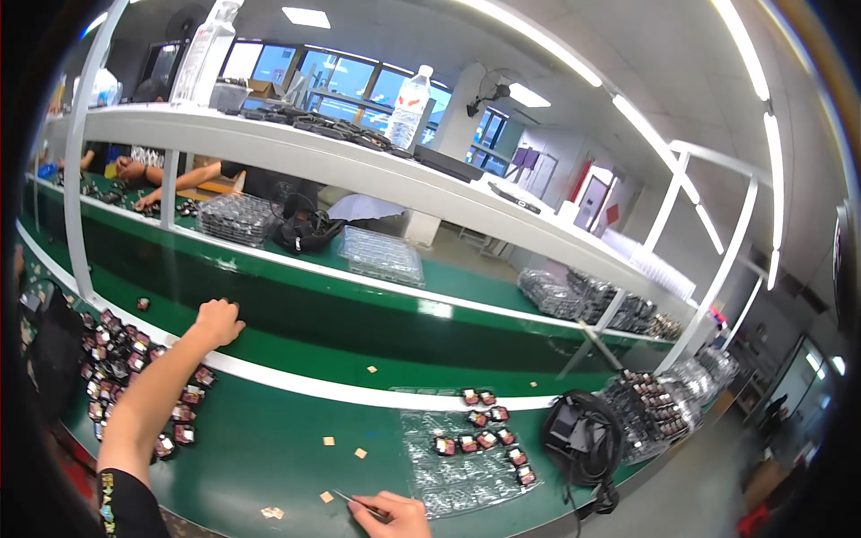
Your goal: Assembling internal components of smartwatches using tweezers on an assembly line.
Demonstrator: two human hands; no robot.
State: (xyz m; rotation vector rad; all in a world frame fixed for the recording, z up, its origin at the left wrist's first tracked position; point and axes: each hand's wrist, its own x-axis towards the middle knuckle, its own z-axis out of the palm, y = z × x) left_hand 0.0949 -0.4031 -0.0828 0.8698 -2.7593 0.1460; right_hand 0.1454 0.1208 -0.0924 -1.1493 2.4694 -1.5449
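My left hand [218, 324] reaches over the green conveyor belt, past its white edge rail. Its fingers are curled; whatever they may hold is hidden. At the near edge of the green bench, my right hand [396, 517] pinches a pair of thin tweezers [344, 497]. Their tip points at a small tan square [326, 496] lying on the bench. Right of that hand lies a clear plastic tray [430, 475] with several small black-and-red parts [468, 443] in it. Beneath and beside my left forearm is a heap of similar parts [184, 412].
More tan squares [360, 453] lie scattered on bench and belt. A black device with coiled cable [583, 435] sits right of the tray, before stacked filled trays [659, 403]. A white shelf [359, 166] with bottles [410, 108] spans above. Another person's arms [193, 177] work across the belt.
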